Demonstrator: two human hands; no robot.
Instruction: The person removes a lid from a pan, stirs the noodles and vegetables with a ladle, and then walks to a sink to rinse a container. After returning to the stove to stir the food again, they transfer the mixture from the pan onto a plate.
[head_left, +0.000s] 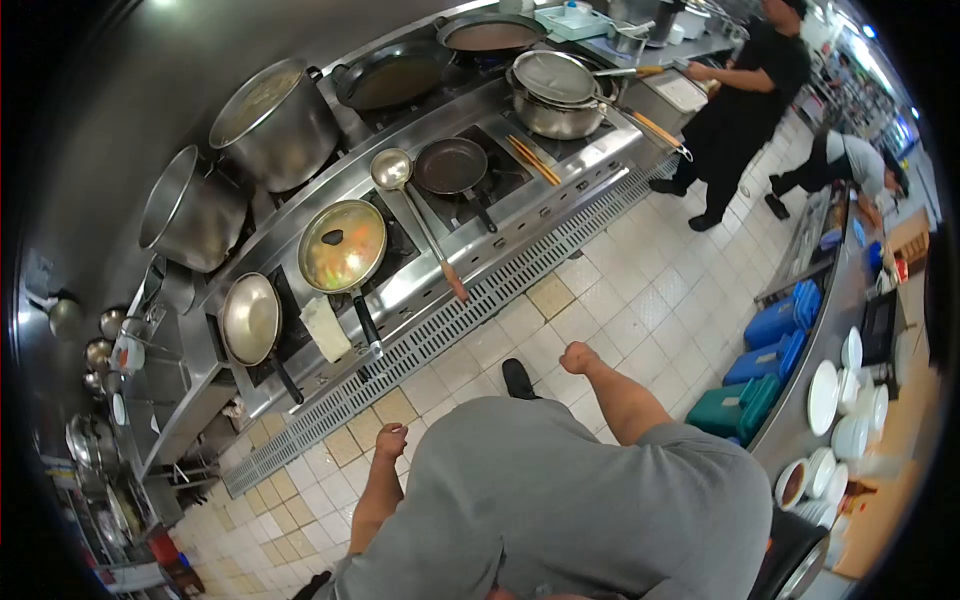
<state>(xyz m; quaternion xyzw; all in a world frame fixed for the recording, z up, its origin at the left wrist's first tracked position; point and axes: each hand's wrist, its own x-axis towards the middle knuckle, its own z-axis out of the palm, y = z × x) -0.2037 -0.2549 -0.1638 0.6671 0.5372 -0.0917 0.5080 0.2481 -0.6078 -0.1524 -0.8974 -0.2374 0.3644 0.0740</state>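
My left hand [392,440] hangs over the tiled floor, its fingers curled in, with nothing visible in them. To the right, my right hand [577,358] is a loose fist, also over the floor. Ahead is the stove, where a pan with a glass lid [342,246] covers orange and green food. A folded cloth [326,329] lies beside that pan's handle. On the left sits an empty-looking pan [251,318]. A ladle [417,215] rests across the stove edge next to a small dark pan [451,167]. Wooden chopsticks [534,160] lie farther right.
Two tall pots [275,125] [193,208] and dark woks [395,76] line the back. A strainer [553,77] tops a metal pot. One person in black [745,100] stands at the stove's far end; another bends at the right counter. Blue bins [783,313] and stacked bowls [850,437] are right.
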